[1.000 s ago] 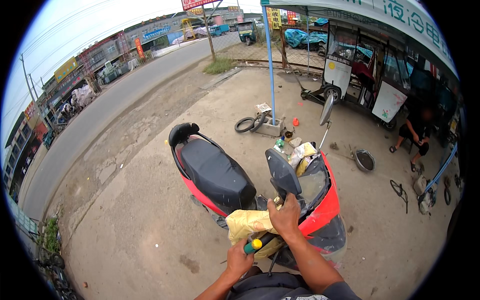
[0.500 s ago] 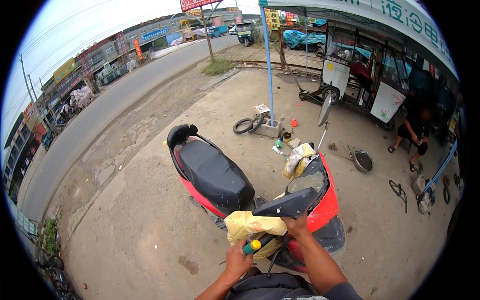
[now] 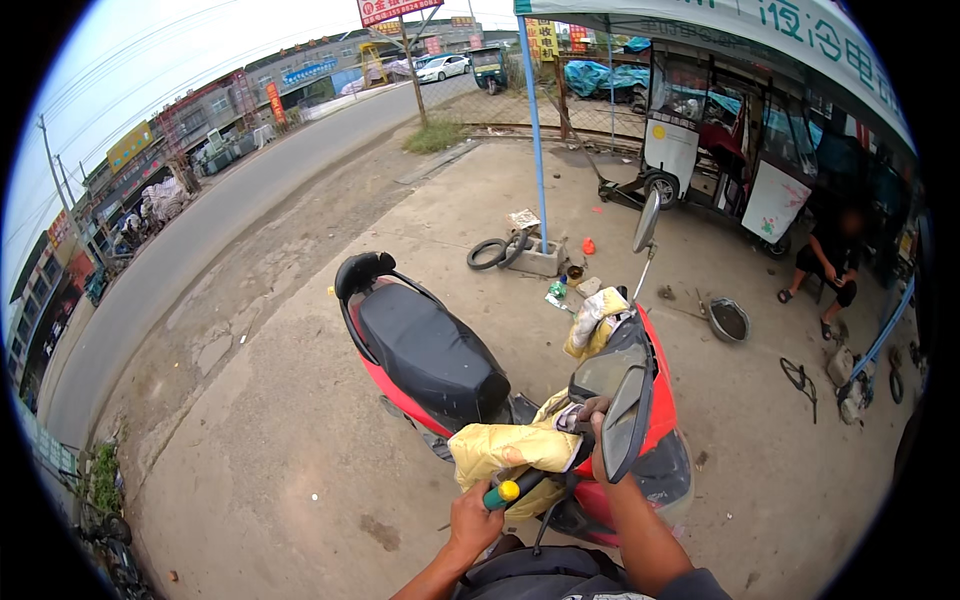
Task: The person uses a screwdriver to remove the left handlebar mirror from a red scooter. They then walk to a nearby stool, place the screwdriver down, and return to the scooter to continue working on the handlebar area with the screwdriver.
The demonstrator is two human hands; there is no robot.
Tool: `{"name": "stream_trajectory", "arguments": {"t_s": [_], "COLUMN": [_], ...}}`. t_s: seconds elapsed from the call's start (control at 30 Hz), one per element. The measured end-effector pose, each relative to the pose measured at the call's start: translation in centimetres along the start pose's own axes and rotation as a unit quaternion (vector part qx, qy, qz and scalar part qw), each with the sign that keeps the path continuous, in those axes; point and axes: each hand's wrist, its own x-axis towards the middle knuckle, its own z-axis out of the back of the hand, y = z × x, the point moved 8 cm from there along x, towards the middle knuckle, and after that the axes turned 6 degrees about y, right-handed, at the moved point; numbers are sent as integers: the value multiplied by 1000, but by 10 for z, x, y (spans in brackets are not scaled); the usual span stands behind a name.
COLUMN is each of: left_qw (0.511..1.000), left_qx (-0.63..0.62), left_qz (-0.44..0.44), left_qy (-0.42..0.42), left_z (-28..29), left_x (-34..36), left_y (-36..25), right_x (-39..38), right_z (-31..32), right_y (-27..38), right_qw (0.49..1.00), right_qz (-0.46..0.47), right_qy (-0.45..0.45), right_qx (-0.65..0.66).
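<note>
A red scooter with a black seat [image 3: 425, 335] stands in front of me, its handlebars on the right. My left hand [image 3: 474, 520] is closed round a tool with a green handle and yellow end [image 3: 502, 494], just below the yellow quilted handlebar cover [image 3: 510, 447]. My right hand [image 3: 598, 425] grips the near side mirror [image 3: 626, 425], which stands upright; part of this hand is hidden behind it. The far side mirror [image 3: 648, 220] rises on its stem above another yellow cover [image 3: 598, 320]. Beneath the near mirror lies the scooter's red front panel [image 3: 655, 420].
A blue canopy pole [image 3: 537, 140] stands in a concrete block [image 3: 537, 258] beside black tyres [image 3: 487, 252]. A metal basin [image 3: 728, 320] rests on the ground at right. Further right, a person [image 3: 832, 262] sits near a parked three-wheeler [image 3: 672, 145]. A road [image 3: 250, 185] runs at left.
The near mirror has swung from lying nearly level to upright, and my right hand has turned with it. My left hand keeps its place. A white car has appeared on the road.
</note>
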Motion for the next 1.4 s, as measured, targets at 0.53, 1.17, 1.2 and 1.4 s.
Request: {"name": "stream_trajectory", "arguments": {"t_s": [0.53,1.17,1.2,1.4], "left_qw": [1000,1000,1000,1000], "left_qx": [-15,-24,-19,-17], "left_qz": [12,4,1,12], "left_qy": [-11,-8,-10,-3], "left_z": [-1,0,0,0], "left_x": [-1,-1,0,-2], "left_y": [2,1,1,5], "right_x": [1,58,55,48], "right_z": [11,-22,-19,-43], "right_y": [-6,-21,-11,7], "right_qw": [992,947,945,917], "right_qz": [-28,-231,-143,-131], "right_qy": [-86,94,29,-13], "right_qx": [89,-203,-292,-377]}}
